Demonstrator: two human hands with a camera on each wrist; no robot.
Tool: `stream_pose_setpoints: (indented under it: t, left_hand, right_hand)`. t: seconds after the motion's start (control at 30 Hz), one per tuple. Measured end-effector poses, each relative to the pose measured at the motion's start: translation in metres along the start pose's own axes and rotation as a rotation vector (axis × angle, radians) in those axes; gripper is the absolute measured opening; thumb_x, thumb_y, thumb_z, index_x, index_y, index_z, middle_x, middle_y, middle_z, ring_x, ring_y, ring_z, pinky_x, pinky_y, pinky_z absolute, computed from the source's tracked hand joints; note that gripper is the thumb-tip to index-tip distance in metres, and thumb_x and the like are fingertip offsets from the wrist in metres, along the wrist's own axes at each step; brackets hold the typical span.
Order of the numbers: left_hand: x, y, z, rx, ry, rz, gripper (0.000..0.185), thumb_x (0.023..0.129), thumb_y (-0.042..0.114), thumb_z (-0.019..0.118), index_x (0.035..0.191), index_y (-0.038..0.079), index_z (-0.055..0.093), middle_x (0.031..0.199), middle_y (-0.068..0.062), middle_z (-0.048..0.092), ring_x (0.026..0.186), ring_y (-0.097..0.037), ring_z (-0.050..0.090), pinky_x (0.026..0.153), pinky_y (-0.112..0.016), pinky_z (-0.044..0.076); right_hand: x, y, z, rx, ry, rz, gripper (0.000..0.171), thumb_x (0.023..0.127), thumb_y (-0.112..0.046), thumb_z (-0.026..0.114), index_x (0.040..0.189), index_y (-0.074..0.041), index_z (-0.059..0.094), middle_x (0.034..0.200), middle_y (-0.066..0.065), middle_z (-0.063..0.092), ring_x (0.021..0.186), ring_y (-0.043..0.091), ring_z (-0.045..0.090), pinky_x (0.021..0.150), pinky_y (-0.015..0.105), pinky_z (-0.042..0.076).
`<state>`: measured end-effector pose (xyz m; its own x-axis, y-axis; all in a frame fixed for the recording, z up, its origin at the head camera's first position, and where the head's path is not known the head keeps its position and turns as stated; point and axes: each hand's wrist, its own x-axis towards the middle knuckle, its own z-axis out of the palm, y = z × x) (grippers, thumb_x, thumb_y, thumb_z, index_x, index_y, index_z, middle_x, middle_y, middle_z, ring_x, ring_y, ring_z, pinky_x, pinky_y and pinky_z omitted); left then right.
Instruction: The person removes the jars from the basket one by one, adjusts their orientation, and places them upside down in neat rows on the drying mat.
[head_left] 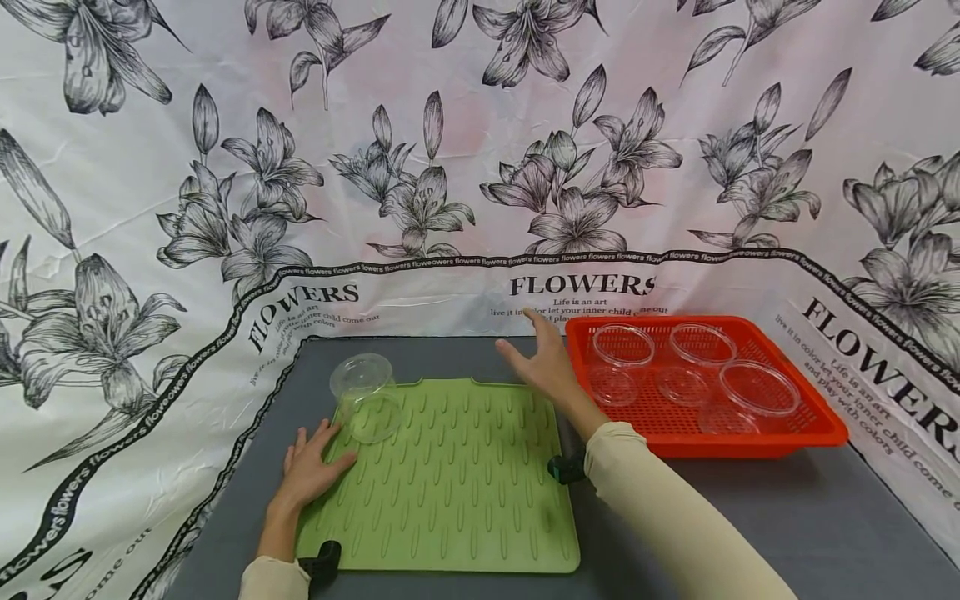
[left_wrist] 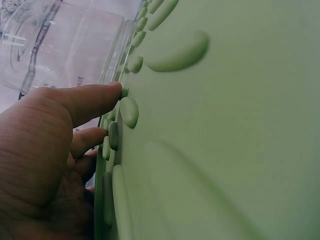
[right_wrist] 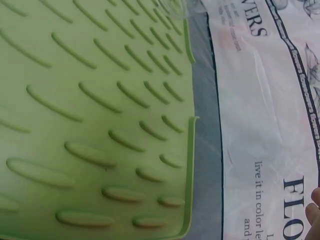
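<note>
A clear plastic tub [head_left: 366, 407] stands upside down on the far left corner of a ribbed green mat [head_left: 457, 492]. My left hand [head_left: 313, 460] lies flat on the mat's left edge just in front of the tub, fingers straight, holding nothing. In the left wrist view the thumb [left_wrist: 95, 100] reaches to the tub's [left_wrist: 60, 45] rim on the mat [left_wrist: 225, 125]. My right hand [head_left: 543, 362] hovers open over the mat's far right corner, beside a red basket [head_left: 817, 429]. Only a fingertip [right_wrist: 313, 212] of it shows in the right wrist view, past the mat [right_wrist: 100, 125].
The red basket holds several clear tubs [head_left: 759, 388] and lids [head_left: 681, 385]. A grey table top [head_left: 825, 517] lies under the mat and basket. Flower-printed cloth [head_left: 480, 167] walls in the back and both sides.
</note>
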<state>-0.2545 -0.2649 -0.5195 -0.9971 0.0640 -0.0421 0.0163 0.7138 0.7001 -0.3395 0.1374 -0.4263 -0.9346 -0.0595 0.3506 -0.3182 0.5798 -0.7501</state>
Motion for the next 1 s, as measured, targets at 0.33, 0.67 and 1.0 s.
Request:
stream_pose_setpoints:
  t: [0.33, 0.67, 1.0]
  left_hand:
    - [0.0, -0.003, 0.001, 0.004, -0.008, -0.005, 0.078, 0.098, 0.036, 0.065, 0.157, -0.002, 0.031, 0.168, -0.027, 0.012, 0.153, -0.055, -0.012, 0.12, -0.071, -0.009]
    - [-0.001, -0.002, -0.001, 0.001, -0.003, 0.013, 0.078, 0.098, 0.034, 0.065, 0.156, -0.005, 0.031, 0.167, -0.029, 0.012, 0.152, -0.056, -0.011, 0.119, -0.072, -0.009]
    - [-0.001, 0.0, -0.001, 0.009, -0.005, 0.017, 0.078, 0.098, 0.035, 0.065, 0.156, -0.005, 0.031, 0.167, -0.028, 0.012, 0.152, -0.056, -0.011, 0.119, -0.073, -0.009]
  right_hand:
    - [0.003, 0.011, -0.016, -0.036, 0.042, -0.016, 0.079, 0.095, -0.05, 0.067, 0.157, -0.013, 0.035, 0.162, 0.014, 0.036, 0.151, 0.035, 0.032, 0.121, 0.06, 0.031]
    - [0.006, 0.023, -0.041, -0.066, 0.081, -0.011, 0.076, 0.096, -0.049, 0.066, 0.156, -0.011, 0.038, 0.161, 0.017, 0.038, 0.151, 0.038, 0.032, 0.121, 0.062, 0.03]
    - [0.006, 0.034, -0.08, -0.081, 0.149, 0.027, 0.075, 0.096, -0.041, 0.068, 0.155, -0.007, 0.037, 0.161, 0.019, 0.036, 0.15, 0.041, 0.032, 0.121, 0.064, 0.029]
